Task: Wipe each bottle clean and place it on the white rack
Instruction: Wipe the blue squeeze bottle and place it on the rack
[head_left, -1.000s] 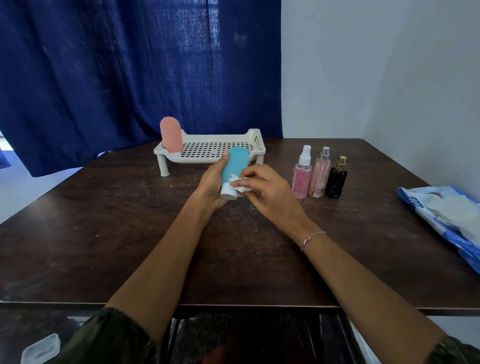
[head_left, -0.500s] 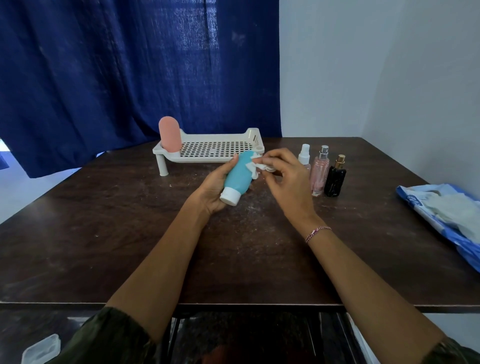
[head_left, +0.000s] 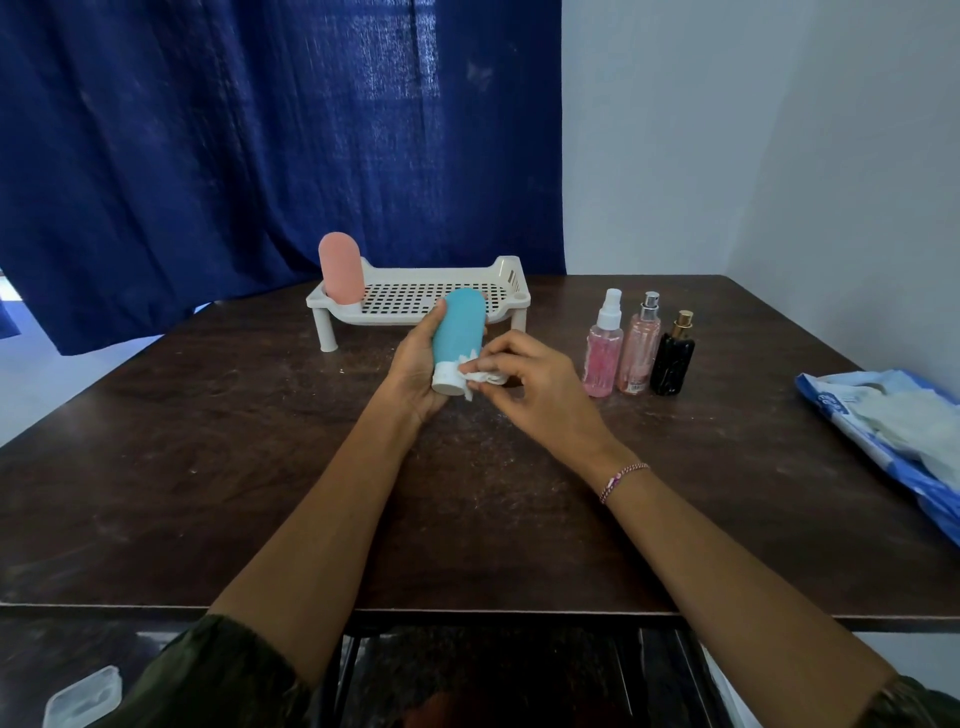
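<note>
My left hand (head_left: 415, 371) grips a teal bottle (head_left: 457, 332) with a white cap, cap end pointing down toward me, above the dark table. My right hand (head_left: 535, 387) pinches a small white wipe (head_left: 480, 375) against the bottle's cap end. The white perforated rack (head_left: 511, 301) stands behind the hands, and a pink bottle (head_left: 340, 267) is upright on its left end. To the right stand a pink spray bottle with a white top (head_left: 602, 358), a pale pink bottle with a silver top (head_left: 639, 353) and a black bottle with a gold cap (head_left: 674, 358).
A blue and white pack of wipes (head_left: 898, 426) lies at the table's right edge. A dark blue curtain (head_left: 260, 130) hangs behind the table, with a white wall to the right. A clear plastic lid (head_left: 80, 699) lies below the table's front edge at the bottom left.
My right hand slid the wipe from the bottle's upper body down to its cap end. The bottle tipped more upright in my left hand.
</note>
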